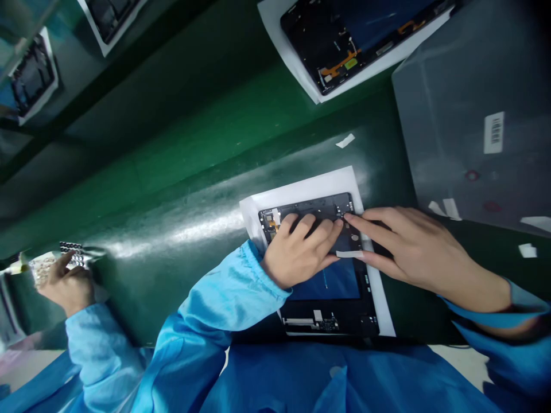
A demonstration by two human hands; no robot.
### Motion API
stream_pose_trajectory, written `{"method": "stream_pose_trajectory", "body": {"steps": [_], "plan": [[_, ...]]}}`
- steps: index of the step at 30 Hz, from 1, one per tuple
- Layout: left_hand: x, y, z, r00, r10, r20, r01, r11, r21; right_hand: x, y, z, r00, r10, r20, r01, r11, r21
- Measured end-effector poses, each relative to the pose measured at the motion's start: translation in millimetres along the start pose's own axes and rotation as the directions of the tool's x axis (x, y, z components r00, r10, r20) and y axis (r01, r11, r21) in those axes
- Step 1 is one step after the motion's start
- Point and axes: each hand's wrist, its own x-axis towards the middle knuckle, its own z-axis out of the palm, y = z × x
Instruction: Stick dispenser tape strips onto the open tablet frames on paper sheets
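Observation:
An opened tablet (323, 281), its dark frame and circuit parts exposed, lies on a white sheet (385, 307) in front of me. My left hand (299, 249) rests across its upper part, fingers bent and thumb apart, the index fingertip down near the upper right corner. From the right, my right hand (407, 246) reaches in with its index fingertip beside my left one. Its thumb stays apart from the index finger. A small white strip (349, 254) spans between my two thumb tips; whether either thumb grips it, I cannot tell.
Another opened tablet (331, 46) lies on white paper at the back. A grey box (469, 115) with a barcode label stands to the right. White scraps (345, 140) dot the green bench (172, 172). At left, a co-worker's hand (71, 284) touches a sheet of small dark pieces (73, 252).

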Motion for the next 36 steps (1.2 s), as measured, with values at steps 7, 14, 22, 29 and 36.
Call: {"method": "stream_pose_trajectory", "body": {"steps": [7,14,22,29,36], "plan": [[1,-1,-0.4,1.0,-0.006,-0.015,0.006,1.0,0.018,4,-3,-4,1.0,-0.003,0.016,0.003,0.999,-0.032],[1,-5,6.0,0.992,-0.007,-0.123,-0.002,0.997,-0.074,1,-8,-6,1.0,-0.019,0.011,0.02,0.998,-0.06],[21,-13,-1.3,0.996,-0.003,-0.092,-0.012,0.987,-0.158,-8,-25,-2,0.998,-0.017,0.06,0.022,0.996,-0.09],[38,-14,-8.4,0.997,0.076,0.029,-0.075,0.996,-0.044,-9,-37,2,0.998,0.051,-0.038,-0.053,0.997,-0.049],[43,-21,-7.9,0.992,0.04,0.119,-0.028,0.995,-0.1,-5,-34,5,0.993,0.114,0.011,-0.111,0.985,-0.133]]}}
